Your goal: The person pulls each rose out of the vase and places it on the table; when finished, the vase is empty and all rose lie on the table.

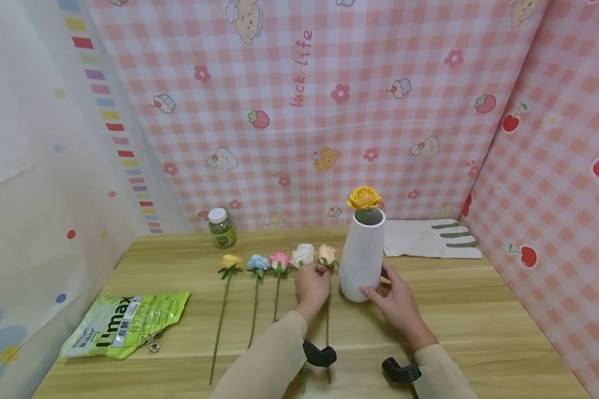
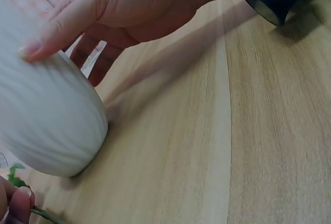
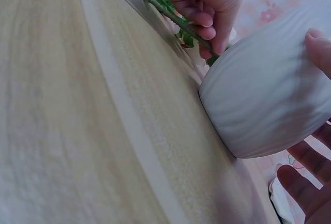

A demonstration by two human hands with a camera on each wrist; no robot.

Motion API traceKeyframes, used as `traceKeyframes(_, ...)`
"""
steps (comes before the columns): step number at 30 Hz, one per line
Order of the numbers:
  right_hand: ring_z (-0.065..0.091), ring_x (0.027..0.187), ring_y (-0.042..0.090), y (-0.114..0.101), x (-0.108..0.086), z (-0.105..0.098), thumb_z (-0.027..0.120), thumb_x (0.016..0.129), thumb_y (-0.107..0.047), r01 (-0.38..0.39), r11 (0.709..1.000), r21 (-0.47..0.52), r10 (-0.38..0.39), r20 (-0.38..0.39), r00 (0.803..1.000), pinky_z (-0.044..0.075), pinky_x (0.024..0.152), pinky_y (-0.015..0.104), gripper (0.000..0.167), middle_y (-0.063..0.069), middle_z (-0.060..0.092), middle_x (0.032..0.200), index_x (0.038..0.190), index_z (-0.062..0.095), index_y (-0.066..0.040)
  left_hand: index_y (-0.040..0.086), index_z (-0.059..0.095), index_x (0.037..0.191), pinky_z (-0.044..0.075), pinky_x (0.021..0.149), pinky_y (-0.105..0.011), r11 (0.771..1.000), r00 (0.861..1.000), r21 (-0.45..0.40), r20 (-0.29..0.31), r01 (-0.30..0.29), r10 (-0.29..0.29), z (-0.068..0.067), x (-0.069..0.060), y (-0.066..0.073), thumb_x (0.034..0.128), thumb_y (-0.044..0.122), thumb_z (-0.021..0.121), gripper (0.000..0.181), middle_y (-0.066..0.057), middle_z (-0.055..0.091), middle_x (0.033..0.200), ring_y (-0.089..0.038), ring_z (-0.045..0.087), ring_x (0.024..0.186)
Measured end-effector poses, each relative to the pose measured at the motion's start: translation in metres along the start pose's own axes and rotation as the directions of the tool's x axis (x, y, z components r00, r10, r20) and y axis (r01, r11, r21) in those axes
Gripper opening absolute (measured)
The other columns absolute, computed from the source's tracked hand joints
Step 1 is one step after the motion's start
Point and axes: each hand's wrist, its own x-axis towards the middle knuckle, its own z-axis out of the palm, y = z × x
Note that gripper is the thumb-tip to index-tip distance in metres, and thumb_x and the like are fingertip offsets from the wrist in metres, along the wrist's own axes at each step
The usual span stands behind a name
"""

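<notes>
A white vase (image 1: 361, 260) with a rippled surface stands on the table, and an orange-yellow rose (image 1: 364, 198) rises from its mouth. My right hand (image 1: 398, 302) holds the vase low on its right side, thumb in front and fingers behind. Left of the vase lies a peach rose (image 1: 326, 254); my left hand (image 1: 313, 287) pinches its green stem (image 3: 155, 2) just under the bloom. Beside that hand are a white rose (image 1: 303, 254), a pink rose (image 1: 279, 260), a blue rose (image 1: 258, 262) and a yellow rose (image 1: 231, 261), lying in a row. The left forearm hides some stems.
At the back left stands a small jar (image 1: 222, 228) with a white lid. A green and white bag (image 1: 125, 327) lies at the left edge, a metal clasp beside it. Behind the vase on the right is a white cloth (image 1: 414, 238) with green stripes. Patterned curtains surround the table.
</notes>
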Motion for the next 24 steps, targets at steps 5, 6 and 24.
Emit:
traceKeyframes(5, 0.051, 0.119, 0.029, -0.0014, -0.0004, -0.0009, 0.075, 0.084, -0.035, 0.016, 1.000, -0.005, -0.016, -0.005, 1.000, 0.047, 0.094, 0.051, 0.079, 0.013, 0.050, 0.137, 0.147, 0.035, -0.009, 0.008, 0.071, 0.076, 0.046, 0.047, -0.025, 0.999, 0.999, 0.037, -0.017, 0.036, -0.036, -0.0010, -0.0011, -0.0010, 0.0818, 0.005, 0.072, 0.007, 0.003, 0.061, 0.056, -0.008, 0.055, 0.043)
traceKeyframes(6, 0.052, 0.119, 0.029, -0.0013, -0.0005, -0.0010, 0.075, 0.084, -0.036, 0.016, 1.000, -0.007, -0.016, -0.005, 1.000, 0.047, 0.093, 0.050, 0.079, 0.012, 0.050, 0.137, 0.147, 0.035, -0.009, 0.009, 0.072, 0.076, 0.046, 0.048, -0.025, 0.998, 0.999, 0.046, -0.017, 0.047, -0.046, -0.0010, -0.0012, -0.0014, 0.0815, 0.005, 0.072, 0.007, 0.004, 0.061, 0.057, -0.008, 0.056, 0.044)
traceKeyframes(24, 0.050, 0.120, 0.031, 0.0017, -0.0022, -0.0057, 0.073, 0.084, -0.042, -0.019, 1.000, -0.023, 0.019, 0.011, 1.000, 0.043, 0.097, 0.053, 0.079, 0.013, 0.048, 0.139, 0.145, 0.036, -0.008, 0.012, 0.073, 0.070, 0.050, 0.055, -0.028, 0.996, 1.000, 0.093, -0.025, -0.004, 0.006, -0.0090, -0.0091, -0.0014, 0.0811, 0.008, 0.071, 0.012, 0.005, 0.062, 0.058, -0.012, 0.058, 0.055)
